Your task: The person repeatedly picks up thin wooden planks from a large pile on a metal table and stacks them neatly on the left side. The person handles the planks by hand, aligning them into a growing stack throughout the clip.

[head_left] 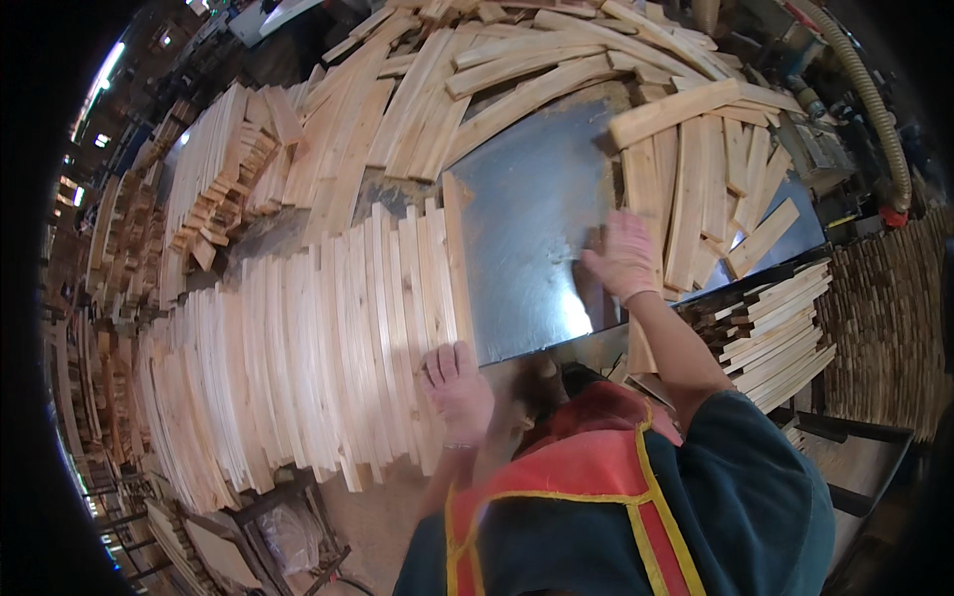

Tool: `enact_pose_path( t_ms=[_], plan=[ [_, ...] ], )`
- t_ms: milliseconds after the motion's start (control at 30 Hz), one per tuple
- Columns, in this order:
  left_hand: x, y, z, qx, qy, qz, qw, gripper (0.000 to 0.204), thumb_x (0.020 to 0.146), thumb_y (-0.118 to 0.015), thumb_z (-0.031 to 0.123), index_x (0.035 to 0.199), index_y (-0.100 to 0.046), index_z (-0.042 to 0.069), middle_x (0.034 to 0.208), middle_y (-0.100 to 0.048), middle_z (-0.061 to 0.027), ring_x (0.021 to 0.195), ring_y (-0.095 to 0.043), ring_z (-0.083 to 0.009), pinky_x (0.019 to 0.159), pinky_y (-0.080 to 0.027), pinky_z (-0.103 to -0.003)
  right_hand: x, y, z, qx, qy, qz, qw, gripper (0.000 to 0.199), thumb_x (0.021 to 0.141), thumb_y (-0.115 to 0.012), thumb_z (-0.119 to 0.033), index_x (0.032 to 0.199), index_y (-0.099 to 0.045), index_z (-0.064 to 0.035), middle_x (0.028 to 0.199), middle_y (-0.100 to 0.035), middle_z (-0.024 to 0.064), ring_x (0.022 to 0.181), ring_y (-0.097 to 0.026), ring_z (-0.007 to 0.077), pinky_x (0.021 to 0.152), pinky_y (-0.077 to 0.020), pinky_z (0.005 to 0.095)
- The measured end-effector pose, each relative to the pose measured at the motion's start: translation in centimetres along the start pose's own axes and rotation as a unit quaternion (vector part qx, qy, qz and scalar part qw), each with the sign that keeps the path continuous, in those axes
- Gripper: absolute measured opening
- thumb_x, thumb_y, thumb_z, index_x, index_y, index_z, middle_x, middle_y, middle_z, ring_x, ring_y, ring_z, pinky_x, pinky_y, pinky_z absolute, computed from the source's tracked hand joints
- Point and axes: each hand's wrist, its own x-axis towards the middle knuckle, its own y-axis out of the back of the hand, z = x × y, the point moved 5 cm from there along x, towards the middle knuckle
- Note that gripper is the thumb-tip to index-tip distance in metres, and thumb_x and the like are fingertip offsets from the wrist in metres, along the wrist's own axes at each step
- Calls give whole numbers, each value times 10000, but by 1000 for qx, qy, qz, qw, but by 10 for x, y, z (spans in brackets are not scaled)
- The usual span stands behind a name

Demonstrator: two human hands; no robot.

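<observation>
My left hand, in a pale pink glove, is at the near end of a long row of planks standing side by side. Its fingers are extended against the last few boards. My right hand, gloved the same way, reaches forward over a dark metal tabletop. The fingers are stretched out, with the palm over or against a light wooden plank; whether it presses on the wood is hard to tell. One board at the row's right end borders the bare metal.
Loose boards lie heaped across the far side. More boards fan out on the right, one crosswise on top. Stacked strips and a dark wood pile stand at right. A ribbed hose hangs at far right.
</observation>
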Motion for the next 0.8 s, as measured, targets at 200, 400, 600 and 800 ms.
enact_pose_path(
  t_ms=[200,400,600,800],
  plan=[
    [4,-1,0,13,-9,-10,1000,733,815,-765,313,1481,-543,105,1472,-478,-136,1460,-391,-365,1229,-293,-563,-30,-21,46,57,-260,-162,950,794,800,-788,-261,1503,-445,-126,1460,-517,220,1310,-549,422,1095,-480,509],
    [30,0,26,-65,-1,-19,998,730,882,-736,425,1475,-545,42,1508,-497,-162,1458,-402,-412,1233,-270,-610,-53,-63,-70,319,-93,-184,925,746,826,-701,-272,1495,-501,-9,1435,-564,274,1279,-560,491,1140,-466,465],
    [55,-3,57,-7,83,-123,989,880,835,-752,516,1524,-507,27,1584,-448,-153,1526,-344,-399,1271,-229,-575,27,-80,-114,451,265,-509,683,606,911,-669,-390,1399,-601,-37,1457,-614,228,1210,-662,398,1040,-522,454],
    [53,-19,60,76,145,-71,984,912,834,-776,365,1596,-393,40,1583,-433,-163,1535,-323,-410,1276,-229,-576,242,-68,29,-2,247,-166,955,888,641,-856,-354,1462,-557,-196,1365,-650,151,1338,-578,387,1088,-441,519]
  ],
)
